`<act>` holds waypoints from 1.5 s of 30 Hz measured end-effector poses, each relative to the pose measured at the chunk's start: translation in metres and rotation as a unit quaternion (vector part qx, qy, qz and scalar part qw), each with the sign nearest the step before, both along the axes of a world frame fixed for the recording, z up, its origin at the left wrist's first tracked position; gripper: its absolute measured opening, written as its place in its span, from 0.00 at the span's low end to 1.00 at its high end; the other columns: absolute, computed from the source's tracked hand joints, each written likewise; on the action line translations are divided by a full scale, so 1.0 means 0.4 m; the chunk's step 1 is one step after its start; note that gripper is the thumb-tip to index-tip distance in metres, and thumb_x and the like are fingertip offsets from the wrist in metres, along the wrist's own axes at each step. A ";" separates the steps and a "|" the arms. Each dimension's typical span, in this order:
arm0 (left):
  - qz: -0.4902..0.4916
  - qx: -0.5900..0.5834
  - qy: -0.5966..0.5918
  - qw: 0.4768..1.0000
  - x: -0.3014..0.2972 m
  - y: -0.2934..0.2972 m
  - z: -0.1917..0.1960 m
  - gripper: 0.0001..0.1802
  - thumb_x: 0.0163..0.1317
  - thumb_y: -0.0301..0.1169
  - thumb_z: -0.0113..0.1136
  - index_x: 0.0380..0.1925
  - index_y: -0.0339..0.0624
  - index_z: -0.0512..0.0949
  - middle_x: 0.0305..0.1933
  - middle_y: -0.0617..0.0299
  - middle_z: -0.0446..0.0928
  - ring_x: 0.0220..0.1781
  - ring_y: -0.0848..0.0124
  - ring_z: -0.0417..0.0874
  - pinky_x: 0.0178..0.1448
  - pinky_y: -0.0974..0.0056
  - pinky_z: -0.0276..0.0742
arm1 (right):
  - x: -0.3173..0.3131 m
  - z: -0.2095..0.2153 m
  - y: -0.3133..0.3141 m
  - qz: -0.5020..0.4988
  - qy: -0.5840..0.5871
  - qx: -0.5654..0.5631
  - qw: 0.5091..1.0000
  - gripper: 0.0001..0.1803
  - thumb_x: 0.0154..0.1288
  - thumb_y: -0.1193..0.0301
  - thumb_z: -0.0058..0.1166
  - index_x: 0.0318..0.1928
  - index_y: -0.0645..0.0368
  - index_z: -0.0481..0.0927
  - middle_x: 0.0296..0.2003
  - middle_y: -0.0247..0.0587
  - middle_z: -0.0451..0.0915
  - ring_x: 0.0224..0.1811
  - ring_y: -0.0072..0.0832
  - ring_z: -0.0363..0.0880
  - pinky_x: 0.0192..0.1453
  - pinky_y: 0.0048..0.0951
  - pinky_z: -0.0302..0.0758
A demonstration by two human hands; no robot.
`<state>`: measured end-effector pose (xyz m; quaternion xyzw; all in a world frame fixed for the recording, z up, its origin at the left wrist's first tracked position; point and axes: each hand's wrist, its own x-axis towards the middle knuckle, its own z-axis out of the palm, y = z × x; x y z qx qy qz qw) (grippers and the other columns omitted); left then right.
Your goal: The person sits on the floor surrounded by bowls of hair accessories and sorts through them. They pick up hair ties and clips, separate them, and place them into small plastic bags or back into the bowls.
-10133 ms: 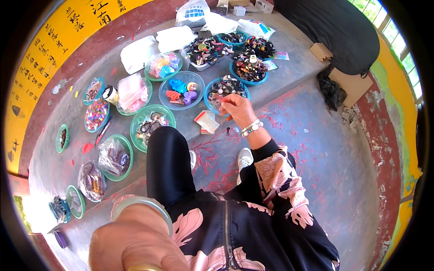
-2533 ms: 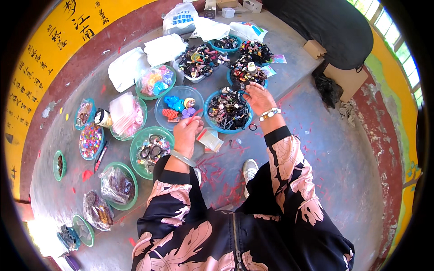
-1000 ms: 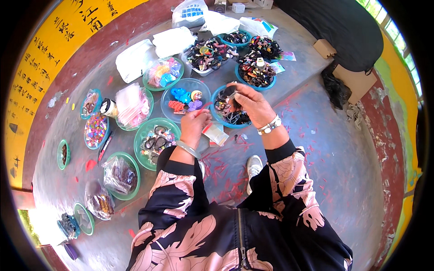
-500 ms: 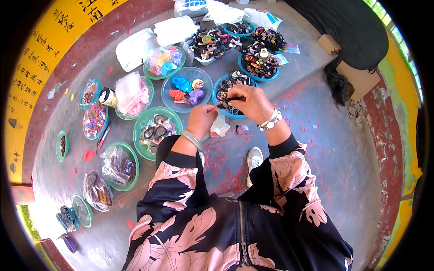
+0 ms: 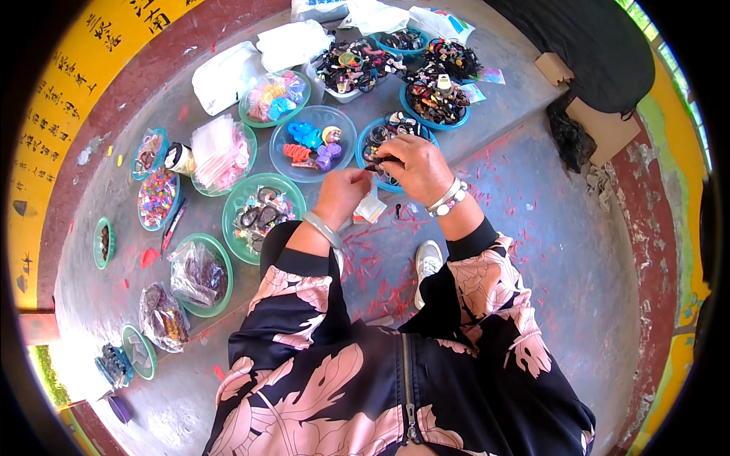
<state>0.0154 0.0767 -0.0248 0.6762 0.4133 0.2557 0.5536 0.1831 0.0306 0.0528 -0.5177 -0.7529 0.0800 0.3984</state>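
Material, dark and too small to identify (image 5: pixel 390 159), shows at the pinched fingertips of a right hand (image 5: pixel 417 166) in front of a blue bowl (image 5: pixel 359 152) heaped with hair ties. Close beside it, the left hand (image 5: pixel 342 194) curls its fingers inward; whether they grip anything cannot be told. Small packets (image 5: pixel 370 208) lie just below. To the left stand a clear bowl (image 5: pixel 303 175) of bright coils and a green bowl (image 5: pixel 229 226) of accessories, while red scraps (image 5: pixel 370 267) litter the gray floor (image 5: pixel 566 304).

small dark item (image 5: pixel 388 159); pinched aloft, mostly hidden
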 end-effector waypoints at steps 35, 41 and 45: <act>-0.032 -0.078 -0.116 0.990 -0.001 -0.035 0.083 0.16 0.64 0.34 0.45 0.42 0.32 0.75 0.29 0.64 0.74 0.19 0.74 0.76 0.23 0.73 0.72 | 0.014 0.009 -0.007 0.005 -0.104 0.030 0.994 0.05 0.42 0.77 0.56 0.23 0.57 0.82 0.47 0.46 0.74 0.57 0.45 0.66 0.56 0.41 0.65; -0.030 -0.076 -0.127 0.989 -0.001 -0.039 0.091 0.17 0.65 0.37 0.45 0.40 0.32 0.75 0.27 0.63 0.74 0.18 0.75 0.76 0.22 0.73 0.71 | 0.005 -0.005 -0.007 0.020 -0.107 0.016 0.994 0.05 0.41 0.77 0.55 0.24 0.57 0.82 0.50 0.46 0.73 0.59 0.45 0.64 0.56 0.43 0.65; -0.026 -0.074 -0.130 0.989 0.002 -0.041 0.097 0.17 0.65 0.37 0.44 0.39 0.33 0.75 0.28 0.63 0.75 0.18 0.75 0.75 0.22 0.74 0.70 | -0.001 -0.011 -0.008 0.025 -0.112 0.005 0.993 0.06 0.41 0.77 0.55 0.24 0.57 0.82 0.51 0.46 0.72 0.60 0.45 0.64 0.56 0.44 0.65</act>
